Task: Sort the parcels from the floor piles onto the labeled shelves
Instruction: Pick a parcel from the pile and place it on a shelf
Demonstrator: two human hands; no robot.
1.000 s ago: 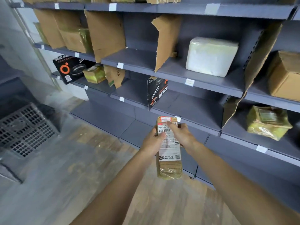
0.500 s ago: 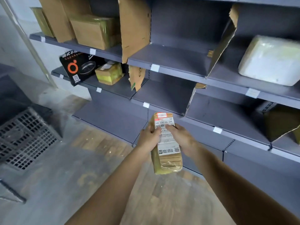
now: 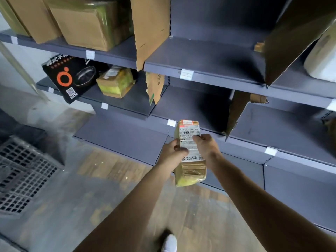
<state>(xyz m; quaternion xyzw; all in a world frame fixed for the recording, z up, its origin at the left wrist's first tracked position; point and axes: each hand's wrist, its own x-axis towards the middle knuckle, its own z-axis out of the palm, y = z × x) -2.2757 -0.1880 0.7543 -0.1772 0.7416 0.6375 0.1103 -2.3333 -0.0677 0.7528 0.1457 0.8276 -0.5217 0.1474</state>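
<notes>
A small brown taped parcel (image 3: 190, 171) with a white barcode label is held upright in front of me, both hands on it. My left hand (image 3: 171, 151) grips its left edge and my right hand (image 3: 206, 147) grips its right edge, thumb over the label. Behind it runs the grey shelving (image 3: 209, 57) with white label tags (image 3: 185, 74) on the shelf fronts. Cardboard dividers (image 3: 151, 28) split the shelves into bays. The bay right behind the parcel (image 3: 190, 104) holds nothing.
A black pan box (image 3: 68, 79) and a yellow-taped parcel (image 3: 116, 82) sit on the middle shelf at left. Brown cartons (image 3: 87, 20) fill the shelf above. A white parcel (image 3: 321, 57) lies at far right. A grey plastic crate (image 3: 23, 171) stands on the floor at left. My shoe (image 3: 169, 242) shows below.
I have moved left along the shelving and closer to it; the white parcel has slid toward the right edge of view. Both hands keep the same hold on the parcel.
</notes>
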